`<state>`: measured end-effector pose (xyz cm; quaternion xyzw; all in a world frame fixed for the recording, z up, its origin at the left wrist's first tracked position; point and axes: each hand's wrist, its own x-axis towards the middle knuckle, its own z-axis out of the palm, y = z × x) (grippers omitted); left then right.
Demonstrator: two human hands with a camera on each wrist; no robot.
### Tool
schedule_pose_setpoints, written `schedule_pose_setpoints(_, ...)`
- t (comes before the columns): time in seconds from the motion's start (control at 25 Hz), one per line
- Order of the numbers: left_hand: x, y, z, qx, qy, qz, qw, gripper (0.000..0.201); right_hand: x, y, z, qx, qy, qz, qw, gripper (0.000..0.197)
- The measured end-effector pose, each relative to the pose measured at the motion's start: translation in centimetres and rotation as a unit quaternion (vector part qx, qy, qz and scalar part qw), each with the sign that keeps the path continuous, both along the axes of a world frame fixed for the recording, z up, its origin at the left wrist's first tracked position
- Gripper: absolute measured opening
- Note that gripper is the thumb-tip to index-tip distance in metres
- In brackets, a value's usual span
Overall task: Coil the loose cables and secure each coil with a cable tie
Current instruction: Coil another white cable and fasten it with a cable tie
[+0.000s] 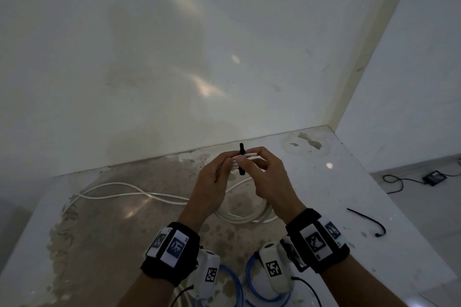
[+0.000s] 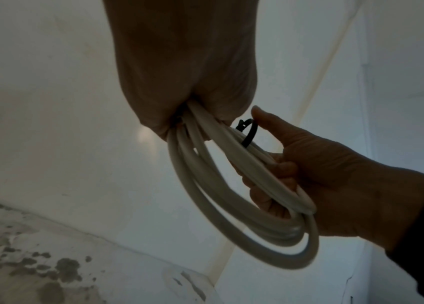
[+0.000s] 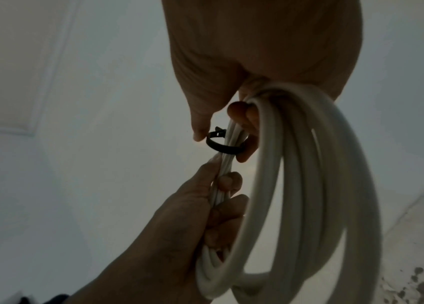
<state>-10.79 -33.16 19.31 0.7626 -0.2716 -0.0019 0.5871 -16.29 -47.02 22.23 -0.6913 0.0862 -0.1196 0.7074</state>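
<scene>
Head view: both hands, left [image 1: 210, 179] and right [image 1: 267, 177], fingers curled around white cable coil [image 1: 245, 215], right pinching black tie [image 1: 241, 158].

A stained white bench [image 1: 311, 182] stands below the grip, a plain wall [image 1: 199, 45] behind it. A small black device [image 1: 434, 178] with a cord lies on the floor [image 1: 424, 207], far right of the grip.

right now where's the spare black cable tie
In the head view the spare black cable tie lies on the countertop at the right, beside the right hand.
</scene>
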Motion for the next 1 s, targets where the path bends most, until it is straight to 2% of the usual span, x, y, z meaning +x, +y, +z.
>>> schedule_pose_setpoints(0.16,0.0,0.0,0.3,-0.013,0.006,0.007,1.0,0.03,0.3,0.1,-0.3,-0.025,-0.022,-0.013,0.999,0.015)
schedule_pose_setpoints(0.36,0.0,-0.3,0.5,0.034,-0.004,0.083,0.996,0.033,0.5,0.3,-0.8,-0.036,-0.02,-0.013,0.999,0.016)
schedule_pose_setpoints(0.56,0.2,-0.6,1.6,0.051,-0.053,0.041,0.996,0.03,0.0,-0.1,0.2,0.004,-0.029,0.006,1.0,0.02)
schedule_pose_setpoints(0.8,0.4,-0.7,1.8,-0.01,0.018,0.017,1.0,0.022,0.3,0.0,-0.3,-0.014,-0.041,0.003,0.999,0.018)
schedule_pose_setpoints(1.0,0.9,-0.5,2.0,-0.008,0.047,0.02,0.999,0.008,0.4,0.4,-1.8,-0.032,-0.03,-0.005,0.999,0.017)
